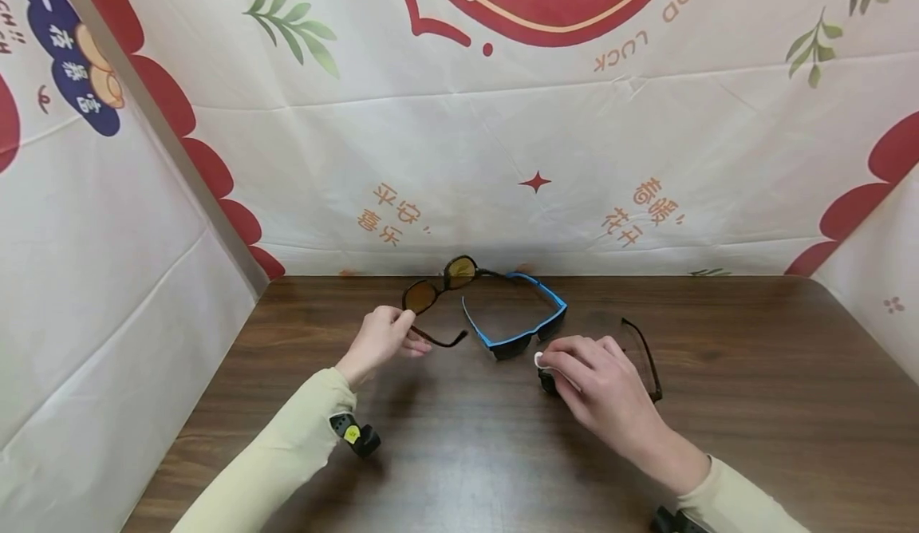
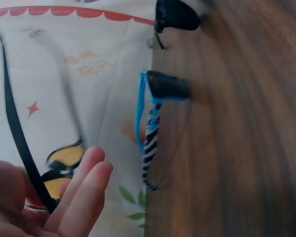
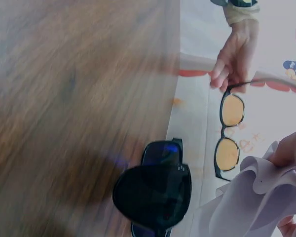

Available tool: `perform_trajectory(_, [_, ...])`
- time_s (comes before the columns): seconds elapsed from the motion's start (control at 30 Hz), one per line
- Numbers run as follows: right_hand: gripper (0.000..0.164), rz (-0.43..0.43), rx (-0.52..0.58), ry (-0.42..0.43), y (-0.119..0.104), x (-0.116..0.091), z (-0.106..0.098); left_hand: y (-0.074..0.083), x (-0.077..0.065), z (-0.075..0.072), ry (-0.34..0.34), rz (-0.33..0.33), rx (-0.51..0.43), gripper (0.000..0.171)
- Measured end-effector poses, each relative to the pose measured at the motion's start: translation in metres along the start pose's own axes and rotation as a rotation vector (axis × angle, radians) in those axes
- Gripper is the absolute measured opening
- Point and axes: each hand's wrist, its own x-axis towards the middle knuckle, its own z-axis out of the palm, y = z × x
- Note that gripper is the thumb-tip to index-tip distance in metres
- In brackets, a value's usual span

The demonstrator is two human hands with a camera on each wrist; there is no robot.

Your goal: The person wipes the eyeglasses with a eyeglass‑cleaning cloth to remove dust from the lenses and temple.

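My left hand (image 1: 383, 340) holds black-framed glasses with amber lenses (image 1: 422, 297) by one side, raised above the far part of the table. Their temples stand unfolded. In my right hand (image 1: 599, 385) is a crumpled pale cloth (image 3: 241, 197), pinched between thumb and fingers; only a white edge of it shows in the head view. Black sunglasses (image 3: 153, 195) lie just beyond and beneath the right hand, which hides much of them from the head camera. Between the hands sit blue sunglasses (image 1: 514, 343) with dark lenses, temples unfolded; a zebra-striped temple (image 2: 150, 143) appears in the left wrist view.
The brown wood-grain table (image 1: 459, 469) ends at the back against a printed white cloth backdrop (image 1: 459, 158). A similar cloth wall (image 1: 108, 278) runs along the left side. Another stands on the right.
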Motion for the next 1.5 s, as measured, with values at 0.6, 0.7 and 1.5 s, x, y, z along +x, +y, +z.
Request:
perform_trajectory(0.6, [0.021,0.060,0.005,-0.104,-0.003,0.031,0.037,0.003,-0.017,0.054,-0.510,-0.129,-0.213,0.035])
perform_trajectory(0.7, [0.017,0.068,-0.053,-0.125,-0.001,0.036,0.042,0.009,-0.018,0.059,-0.539,-0.153,-0.233,0.031])
perform_trajectory(1.5, [0.026,0.010,-0.145,-0.121,-0.002,0.037,0.033,0.034,-0.018,0.074,-0.531,-0.126,-0.140,0.030])
